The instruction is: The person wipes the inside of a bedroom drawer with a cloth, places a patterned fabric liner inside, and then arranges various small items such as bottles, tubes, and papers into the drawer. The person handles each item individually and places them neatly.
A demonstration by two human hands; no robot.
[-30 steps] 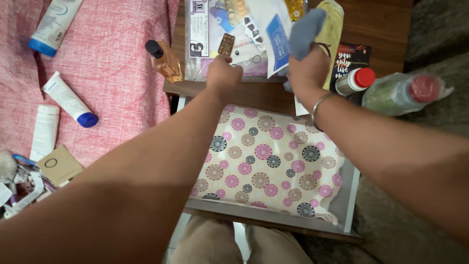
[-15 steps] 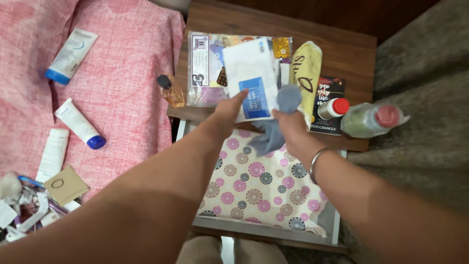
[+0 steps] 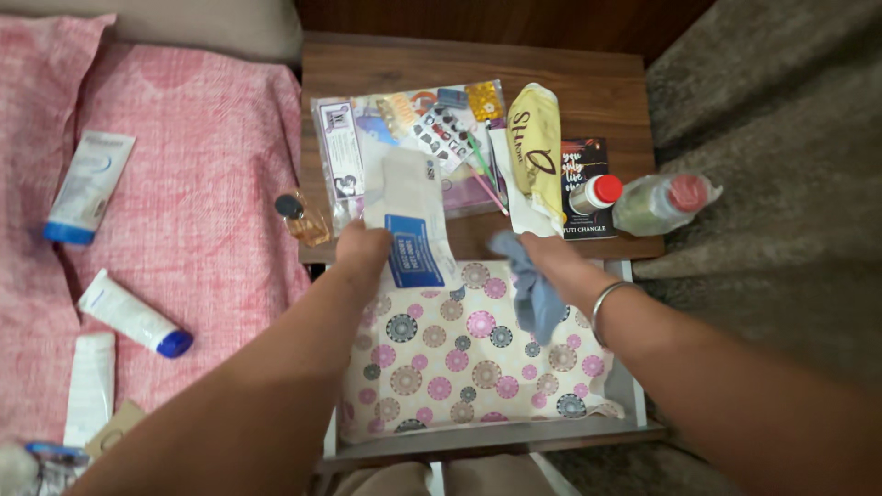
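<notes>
left hand (image 3: 360,250) gripped a white envelope (image 3: 406,216) and right hand (image 3: 544,260) clutched a blue cloth (image 3: 535,292) above an open drawer (image 3: 634,397).

An open drawer (image 3: 634,404) lined with flower-patterned paper (image 3: 459,358) lies mostly bare, with free room across its middle and near end. At its far edge the left hand (image 3: 360,250), gripping a white and blue packet (image 3: 409,225), and the right hand (image 3: 542,253), holding a grey cloth (image 3: 533,289), crowd the way in. Beyond, the wooden tabletop (image 3: 459,64) is packed: a clear bag of papers (image 3: 432,129), a yellow pouch (image 3: 537,152), a red-capped canister (image 3: 594,194) and a plastic bottle (image 3: 657,202). Only its far strip is open.
</notes>
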